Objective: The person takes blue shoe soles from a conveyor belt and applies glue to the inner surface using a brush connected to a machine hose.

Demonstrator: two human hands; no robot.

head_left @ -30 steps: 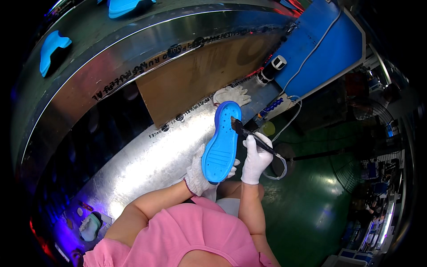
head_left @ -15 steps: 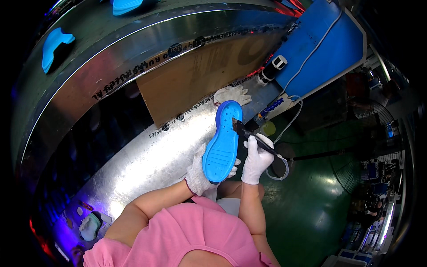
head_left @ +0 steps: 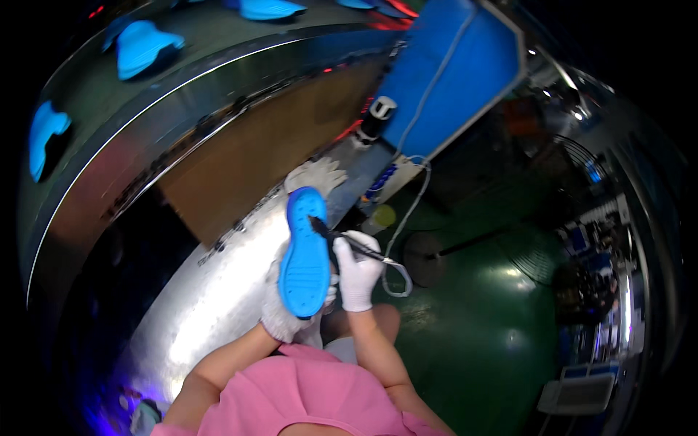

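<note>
Shifted leftward in my view since the earlier frame, the blue shoe sole [head_left: 304,265] sits over the bench's edge [head_left: 171,320], my left hand [head_left: 276,309] curled around its lower end. My right hand [head_left: 358,272] pinches a black brush [head_left: 326,229] tightly, tip at the holes. More blue pieces [head_left: 145,49] show above; the pale tray's [head_left: 578,396] contents are too blurred to tell.

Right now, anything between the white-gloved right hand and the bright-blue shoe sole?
Only the slim black brush-like tool in that right hand; its tip reaches the upper half of the bright-blue shoe sole. Nothing else visible stands between.
</note>
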